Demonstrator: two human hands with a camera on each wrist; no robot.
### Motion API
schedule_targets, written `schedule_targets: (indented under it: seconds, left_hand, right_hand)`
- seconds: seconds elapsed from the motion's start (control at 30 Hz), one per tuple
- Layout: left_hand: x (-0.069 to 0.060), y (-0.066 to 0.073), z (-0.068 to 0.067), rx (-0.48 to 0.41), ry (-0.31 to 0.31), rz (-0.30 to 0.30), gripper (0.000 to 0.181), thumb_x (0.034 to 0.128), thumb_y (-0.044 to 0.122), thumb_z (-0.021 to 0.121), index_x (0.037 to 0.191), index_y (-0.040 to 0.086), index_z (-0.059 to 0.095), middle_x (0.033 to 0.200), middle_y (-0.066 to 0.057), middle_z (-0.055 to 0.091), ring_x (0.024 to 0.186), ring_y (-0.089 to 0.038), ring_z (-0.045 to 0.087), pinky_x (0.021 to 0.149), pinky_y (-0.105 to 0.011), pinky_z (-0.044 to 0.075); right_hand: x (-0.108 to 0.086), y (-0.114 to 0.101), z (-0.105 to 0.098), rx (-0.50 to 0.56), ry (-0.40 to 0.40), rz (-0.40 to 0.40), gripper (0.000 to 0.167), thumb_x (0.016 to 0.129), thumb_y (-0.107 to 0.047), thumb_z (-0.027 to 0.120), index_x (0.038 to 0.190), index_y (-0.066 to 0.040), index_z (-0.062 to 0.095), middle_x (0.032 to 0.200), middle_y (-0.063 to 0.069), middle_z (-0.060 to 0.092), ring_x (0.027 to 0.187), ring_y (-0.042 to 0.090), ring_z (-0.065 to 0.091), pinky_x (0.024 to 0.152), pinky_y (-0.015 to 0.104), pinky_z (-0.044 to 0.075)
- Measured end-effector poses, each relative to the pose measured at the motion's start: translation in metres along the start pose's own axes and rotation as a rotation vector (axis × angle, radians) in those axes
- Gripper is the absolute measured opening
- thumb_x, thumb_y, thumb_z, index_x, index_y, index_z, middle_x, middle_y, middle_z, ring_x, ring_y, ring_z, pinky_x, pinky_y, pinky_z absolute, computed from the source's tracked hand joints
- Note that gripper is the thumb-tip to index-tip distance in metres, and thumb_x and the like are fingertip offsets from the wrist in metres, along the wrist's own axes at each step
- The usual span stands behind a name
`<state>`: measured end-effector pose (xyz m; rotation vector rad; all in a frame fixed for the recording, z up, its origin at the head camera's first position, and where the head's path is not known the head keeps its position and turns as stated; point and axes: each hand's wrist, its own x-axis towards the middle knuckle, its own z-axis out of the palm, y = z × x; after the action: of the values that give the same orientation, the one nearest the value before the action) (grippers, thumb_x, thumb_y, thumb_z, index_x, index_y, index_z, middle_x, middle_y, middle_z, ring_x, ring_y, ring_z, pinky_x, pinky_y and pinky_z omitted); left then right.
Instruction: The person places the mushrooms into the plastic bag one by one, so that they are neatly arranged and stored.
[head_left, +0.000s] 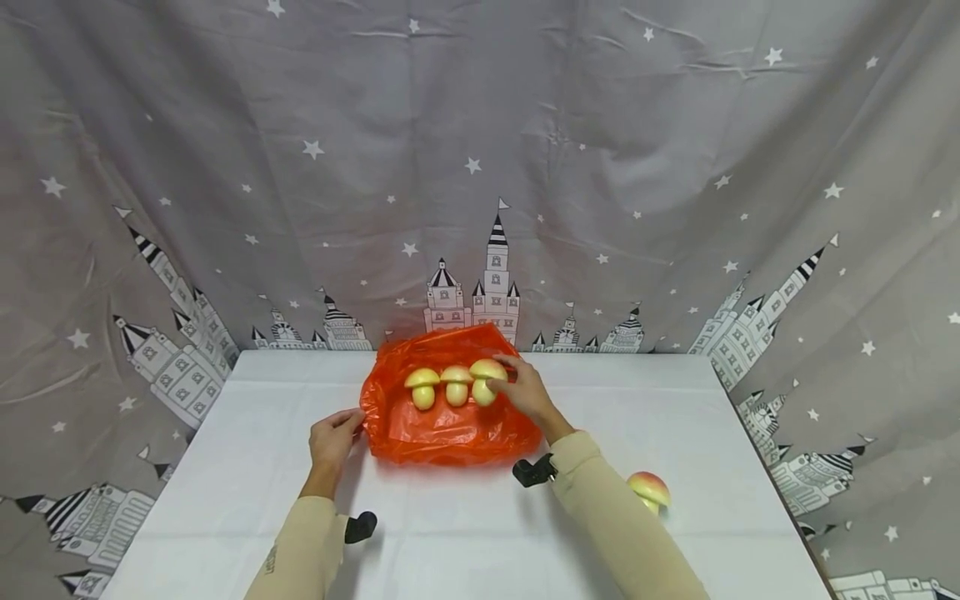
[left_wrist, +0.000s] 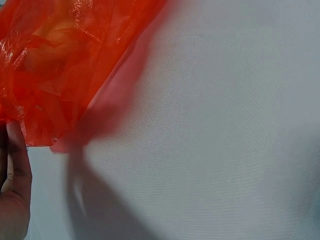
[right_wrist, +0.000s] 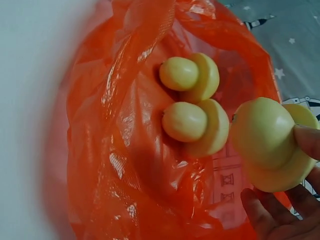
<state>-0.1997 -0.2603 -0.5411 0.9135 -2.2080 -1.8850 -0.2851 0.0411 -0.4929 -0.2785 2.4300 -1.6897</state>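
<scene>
A red plastic bag (head_left: pixel 427 433) lies spread on the white table with its mouth facing the person. Two yellow toy mushrooms (head_left: pixel 423 390) (right_wrist: pixel 190 125) rest side by side inside it. My right hand (head_left: pixel 528 392) grips a third toy mushroom (right_wrist: pixel 265 135) by its cap and stem, over the right part of the bag beside the other two. At the bag's left edge, my left hand (head_left: pixel 333 437) pinches the plastic between thumb and fingers; in the left wrist view only part of this hand (left_wrist: pixel 15 185) shows.
Another toy mushroom (head_left: pixel 649 489), with a reddish cap, lies on the white table (head_left: pixel 450 533) at the right, partly behind the right sleeve (head_left: pixel 615 517). A grey curtain (head_left: pixel 360 108) with stars and castles hangs behind the table and along its sides.
</scene>
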Motion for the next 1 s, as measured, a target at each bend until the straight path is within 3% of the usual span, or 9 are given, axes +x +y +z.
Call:
schedule_targets:
  seconds: [0.13,0.4,0.7,0.87,1.0]
  left_hand:
    - [0.000,0.000,0.000,0.006,0.008,0.002,0.035,0.0953,0.021,0.062,0.119,-0.005,0.064,0.098,-0.010,0.067,0.081,-0.013,0.060,0.067,-0.014,0.051]
    - [-0.001,0.001,0.000,0.035,-0.014,-0.011,0.037,0.0966,0.022,0.059,0.122,-0.005,0.062,0.117,-0.023,0.061,0.092,-0.019,0.060,0.070,-0.014,0.051]
    - [0.001,0.002,0.001,0.044,-0.012,-0.022,0.038,0.0964,0.024,0.060,0.123,-0.004,0.062,0.119,-0.022,0.061,0.093,-0.019,0.060,0.078,-0.021,0.054]
    - [0.001,0.000,0.000,0.047,-0.013,-0.024,0.037,0.0965,0.023,0.060,0.122,-0.004,0.062,0.118,-0.022,0.062,0.093,-0.019,0.060,0.074,-0.017,0.052]
    - [0.000,0.001,-0.002,0.056,-0.018,-0.020,0.037,0.0970,0.023,0.059,0.122,-0.004,0.062,0.118,-0.022,0.062,0.095,-0.021,0.060,0.081,-0.023,0.054]
  right_hand:
    - [0.002,-0.001,-0.002,-0.077,-0.028,0.049,0.048,0.089,-0.007,0.066,0.135,-0.002,0.053,0.131,0.015,0.056,0.115,0.031,0.054,0.098,0.041,0.047]
    - [0.013,-0.003,-0.006,-0.146,-0.044,0.089,0.048,0.087,-0.004,0.067,0.133,-0.002,0.055,0.128,0.018,0.058,0.116,0.032,0.055,0.098,0.043,0.047]
    - [0.027,0.003,-0.002,-0.263,-0.055,0.072,0.049,0.085,-0.004,0.066,0.133,0.000,0.054,0.126,0.019,0.058,0.114,0.032,0.056,0.098,0.043,0.046]
    - [0.032,0.006,0.002,-0.335,-0.047,0.103,0.049,0.085,-0.006,0.065,0.132,0.000,0.055,0.128,0.018,0.057,0.115,0.033,0.054,0.101,0.045,0.043]
    - [0.035,0.010,0.005,-0.361,-0.036,0.123,0.049,0.086,-0.007,0.066,0.132,0.000,0.054,0.128,0.018,0.058,0.116,0.033,0.054,0.101,0.045,0.043]
